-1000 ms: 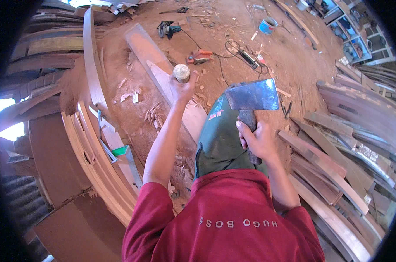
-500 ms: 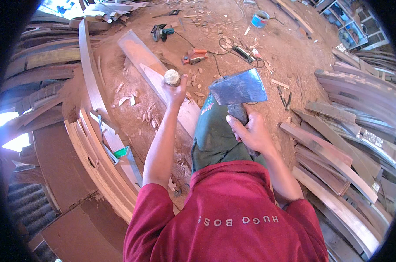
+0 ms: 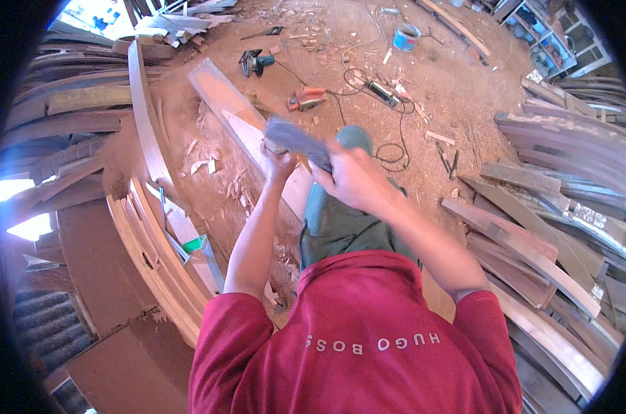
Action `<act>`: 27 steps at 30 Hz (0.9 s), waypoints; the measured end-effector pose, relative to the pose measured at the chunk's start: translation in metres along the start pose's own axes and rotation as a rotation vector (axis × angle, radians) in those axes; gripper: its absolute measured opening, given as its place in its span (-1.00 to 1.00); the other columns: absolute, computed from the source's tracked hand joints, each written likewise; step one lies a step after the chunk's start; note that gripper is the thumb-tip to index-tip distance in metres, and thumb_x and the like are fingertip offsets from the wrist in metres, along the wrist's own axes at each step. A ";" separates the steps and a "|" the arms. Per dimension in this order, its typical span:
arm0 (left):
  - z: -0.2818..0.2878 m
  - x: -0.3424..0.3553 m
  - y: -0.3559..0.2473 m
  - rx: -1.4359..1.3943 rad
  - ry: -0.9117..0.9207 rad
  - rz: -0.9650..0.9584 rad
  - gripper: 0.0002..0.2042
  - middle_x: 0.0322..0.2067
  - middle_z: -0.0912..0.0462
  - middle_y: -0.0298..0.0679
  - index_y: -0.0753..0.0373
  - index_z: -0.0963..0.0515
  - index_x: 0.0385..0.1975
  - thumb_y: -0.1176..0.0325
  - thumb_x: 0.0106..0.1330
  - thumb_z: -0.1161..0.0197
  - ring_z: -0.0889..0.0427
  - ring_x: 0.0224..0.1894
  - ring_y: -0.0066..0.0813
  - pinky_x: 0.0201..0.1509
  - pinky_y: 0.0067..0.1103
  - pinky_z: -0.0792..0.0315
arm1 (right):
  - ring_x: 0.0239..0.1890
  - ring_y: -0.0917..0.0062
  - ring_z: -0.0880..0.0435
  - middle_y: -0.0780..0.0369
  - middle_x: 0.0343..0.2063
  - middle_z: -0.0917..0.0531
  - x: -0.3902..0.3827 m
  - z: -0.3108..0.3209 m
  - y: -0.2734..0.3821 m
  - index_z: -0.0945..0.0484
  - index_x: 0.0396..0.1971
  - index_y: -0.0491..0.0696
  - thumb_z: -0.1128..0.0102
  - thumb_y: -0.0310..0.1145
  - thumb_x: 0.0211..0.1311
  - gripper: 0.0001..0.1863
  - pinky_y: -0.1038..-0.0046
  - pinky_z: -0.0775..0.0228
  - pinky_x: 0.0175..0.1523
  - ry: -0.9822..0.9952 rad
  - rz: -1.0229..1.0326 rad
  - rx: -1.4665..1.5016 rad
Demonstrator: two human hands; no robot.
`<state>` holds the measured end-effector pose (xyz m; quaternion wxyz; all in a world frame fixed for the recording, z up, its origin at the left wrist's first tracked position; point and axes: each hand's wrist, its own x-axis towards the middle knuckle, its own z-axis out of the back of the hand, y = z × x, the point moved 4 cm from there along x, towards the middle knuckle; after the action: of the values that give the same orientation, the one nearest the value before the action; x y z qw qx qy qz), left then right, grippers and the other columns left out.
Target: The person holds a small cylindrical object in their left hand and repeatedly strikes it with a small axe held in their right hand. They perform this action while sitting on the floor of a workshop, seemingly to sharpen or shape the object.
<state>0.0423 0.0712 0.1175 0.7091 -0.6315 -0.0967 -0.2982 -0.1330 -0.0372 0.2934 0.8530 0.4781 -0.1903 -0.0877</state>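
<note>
My right hand (image 3: pixel 354 176) is closed around the short handle of a hatchet (image 3: pixel 296 138), whose wide grey metal head is blurred by motion. The head lies over the top of a round wooden tool handle (image 3: pixel 275 148), touching it or very close. My left hand (image 3: pixel 280 167) grips that handle upright; its lower end is hidden, so the kind of tool does not show. Beneath the left hand runs a long pale board (image 3: pixel 220 90), slanting from the far left toward my leg in green trousers (image 3: pixel 337 217).
Beyond the board lie a circular saw (image 3: pixel 256 63), an orange power planer (image 3: pixel 307 99), a power strip (image 3: pixel 382 93) and cords. A blue bucket (image 3: pixel 406 38) stands farther off. Curved timbers (image 3: pixel 161 255) are at the left, stacked planks (image 3: pixel 506 228) at the right. Wood chips litter the floor.
My right hand has swung the hatchet left and brought its head over the round handle end. My left hand stays nearly in place, holding the handle.
</note>
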 end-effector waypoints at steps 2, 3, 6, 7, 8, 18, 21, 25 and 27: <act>0.002 -0.002 0.012 0.048 0.107 -0.005 -0.76 -0.44 -0.66 -0.25 0.25 -0.57 -0.46 0.33 -0.08 -0.46 -0.64 -0.40 -0.34 -0.22 -0.41 -0.48 | -0.33 0.18 -0.63 0.04 -0.39 -0.62 -0.002 -0.007 -0.017 -0.52 -0.11 -0.21 -0.24 -0.31 0.18 -0.65 0.24 -0.45 -0.17 0.314 -0.373 -0.198; -0.002 0.001 0.009 -0.020 0.136 0.084 -0.76 -0.43 -0.66 -0.24 0.26 -0.56 -0.45 0.34 -0.07 -0.46 -0.64 -0.38 -0.34 -0.21 -0.42 -0.48 | -0.32 0.19 -0.63 0.04 -0.38 -0.62 -0.001 0.001 -0.011 -0.52 -0.09 -0.20 -0.24 -0.31 0.19 -0.65 0.24 -0.45 -0.17 0.286 -0.391 -0.162; -0.005 -0.003 0.022 -0.182 0.176 0.317 -0.76 -0.39 -0.65 -0.22 0.27 -0.55 -0.41 0.38 -0.04 -0.44 -0.65 -0.32 -0.32 -0.15 -0.41 -0.48 | -0.31 0.21 -0.64 0.03 -0.37 -0.64 0.009 0.033 0.031 -0.51 -0.06 -0.18 -0.24 -0.31 0.19 -0.63 0.24 -0.45 -0.16 0.099 -0.223 -0.035; 0.000 -0.009 0.060 -0.213 0.171 0.356 -0.76 -0.37 -0.64 -0.21 0.28 -0.55 -0.39 0.39 -0.02 -0.43 -0.64 -0.29 -0.31 -0.12 -0.39 -0.48 | -0.32 0.20 -0.65 0.02 -0.38 -0.64 0.013 0.041 0.056 -0.51 -0.06 -0.18 -0.24 -0.31 0.19 -0.63 0.24 -0.46 -0.16 -0.054 -0.021 0.024; 0.004 -0.022 0.082 -0.174 0.157 0.329 -0.77 -0.36 -0.64 -0.20 0.29 -0.54 -0.37 0.40 -0.01 -0.42 -0.64 -0.27 -0.30 -0.11 -0.38 -0.48 | -0.33 0.19 -0.66 0.01 -0.38 -0.65 0.011 0.044 0.072 -0.50 -0.06 -0.19 -0.24 -0.31 0.19 -0.63 0.25 -0.46 -0.17 -0.209 0.166 0.089; -0.001 -0.009 0.026 -0.012 0.338 0.199 -0.77 -0.27 -0.65 -0.23 0.30 -0.53 -0.27 0.44 0.08 -0.34 -0.63 -0.30 -0.48 -0.14 -0.43 -0.49 | -0.25 -0.03 -0.65 -0.15 -0.37 -0.63 -0.003 0.012 -0.014 -0.47 -0.10 -0.23 -0.17 -0.22 0.20 -0.60 0.09 -0.47 -0.14 0.282 -0.338 -0.196; 0.019 0.013 0.055 -0.013 0.064 0.198 -0.71 -0.30 -0.63 -0.24 0.31 -0.48 -0.16 0.41 0.14 -0.32 -0.60 -0.41 -0.50 -0.30 -0.51 -0.49 | -0.25 -0.02 -0.65 -0.15 -0.38 -0.63 -0.011 0.025 -0.007 -0.47 -0.05 -0.22 -0.17 -0.23 0.20 -0.58 0.10 -0.47 -0.14 0.151 -0.272 -0.087; 0.045 0.077 0.048 -0.417 -0.337 0.499 -0.80 -0.60 -0.44 -0.41 0.28 -0.43 -0.33 0.46 0.15 -0.33 -0.38 -0.59 -0.67 -0.57 -0.61 -0.29 | -0.24 -0.02 -0.65 -0.16 -0.39 -0.62 -0.042 0.039 -0.017 -0.44 0.03 -0.26 -0.19 -0.22 0.19 -0.50 0.13 -0.44 -0.13 0.052 -0.342 -0.040; 0.031 0.087 0.002 -0.194 -0.138 0.339 -0.83 -0.55 -0.47 -0.41 0.25 -0.43 -0.34 0.47 0.17 -0.32 -0.39 -0.57 -0.67 -0.55 -0.64 -0.29 | -0.26 -0.01 -0.65 -0.15 -0.40 -0.62 -0.061 0.035 -0.041 -0.45 -0.01 -0.28 -0.21 -0.20 0.18 -0.49 0.14 -0.44 -0.13 0.009 -0.374 -0.002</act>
<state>0.1204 0.0750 0.1659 0.6767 -0.7230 -0.0083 -0.1387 -0.2014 -0.0660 0.2606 0.8231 0.5045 -0.0943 -0.2430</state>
